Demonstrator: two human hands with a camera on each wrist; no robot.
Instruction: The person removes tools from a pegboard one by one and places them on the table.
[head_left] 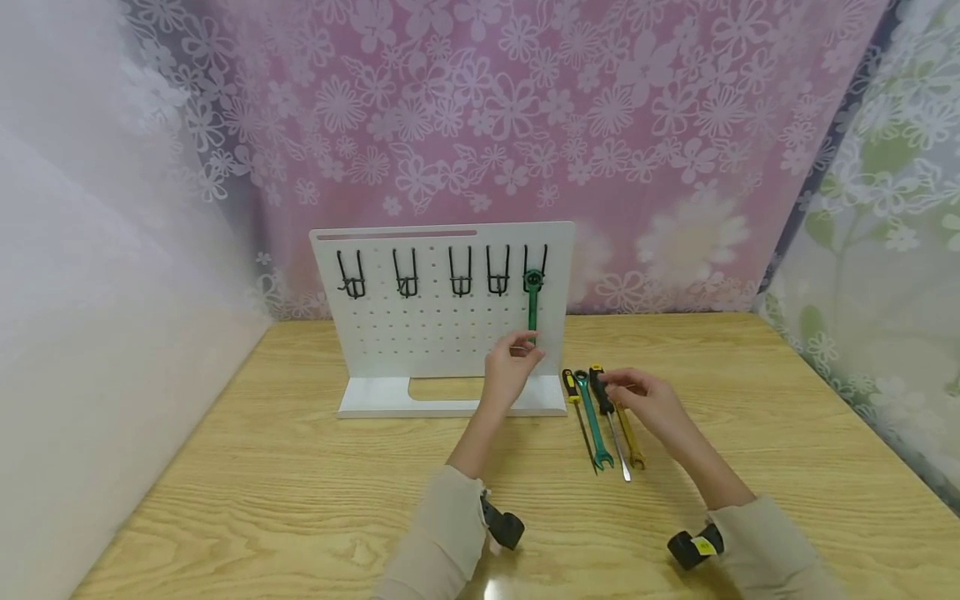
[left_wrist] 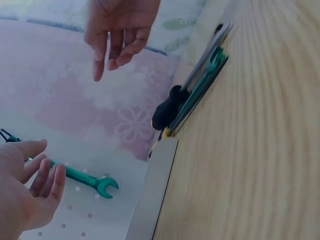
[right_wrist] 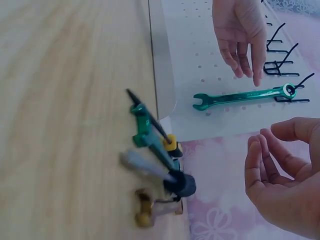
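A green combination wrench hangs by its ring end from the rightmost hook of a white pegboard. My left hand is beside the wrench's lower end, its fingers loosely bent; the right wrist view shows a gap between this hand and the wrench. Above the tools on the table, my right hand has relaxed fingers and holds nothing. Below it lie a thin yellow-and-black screwdriver, a second green wrench, a thicker black-handled screwdriver and a gold-coloured wrench, side by side.
Several black double-prong hooks line the pegboard's upper part, and only the rightmost bears a tool. The board's white base stands on a wooden table. Behind it hangs a pink floral curtain; a white wall rises at the left.
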